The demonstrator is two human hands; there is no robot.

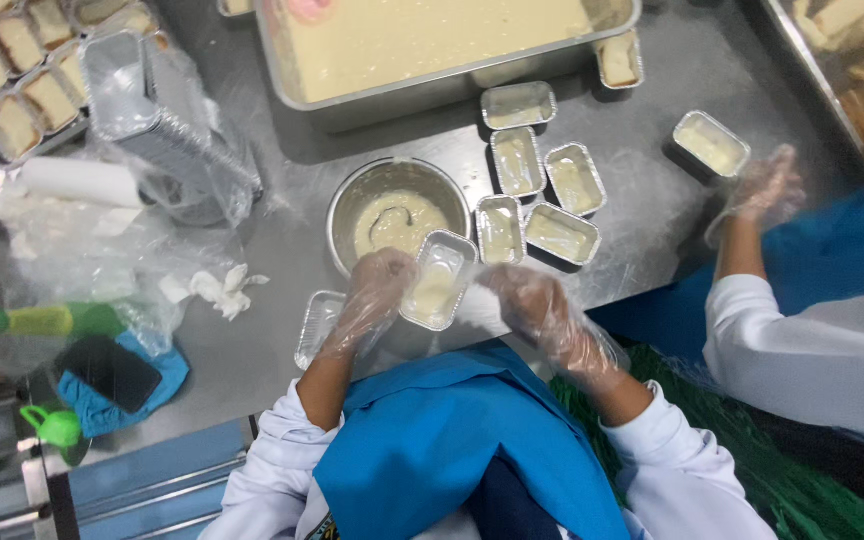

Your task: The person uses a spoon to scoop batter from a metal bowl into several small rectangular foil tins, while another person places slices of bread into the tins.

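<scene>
Left hand (377,290): gloved in thin clear plastic, fingers (392,268) closed on the left edge of a small foil tray (439,282), holding it tilted above the table.
Right hand (540,310): gloved the same way, just to the right of the tray; whether its fingers grip the tray or only rest beside it cannot be told.
Foil tray: rectangular, part filled with pale batter, held just in front of the bowl's rim, at the near edge of the table.
Bowl (398,212): round metal, just behind the held tray, holding pale batter.
Empty tray (318,326): foil, on the table just left of the left hand.
Filled trays (542,190): five foil trays of batter grouped right of the bowl, close together.
Large pan (432,50): metal, full of batter, at the far side of the table.
Table (282,260): bare steel surface.
Stack of trays (167,130): foil, wrapped in clear plastic, far left.
Second person's hand (767,190): gloved, at right, near a further filled tray (712,145).
Phone (110,372): dark, lying on a blue cloth at near left.
</scene>
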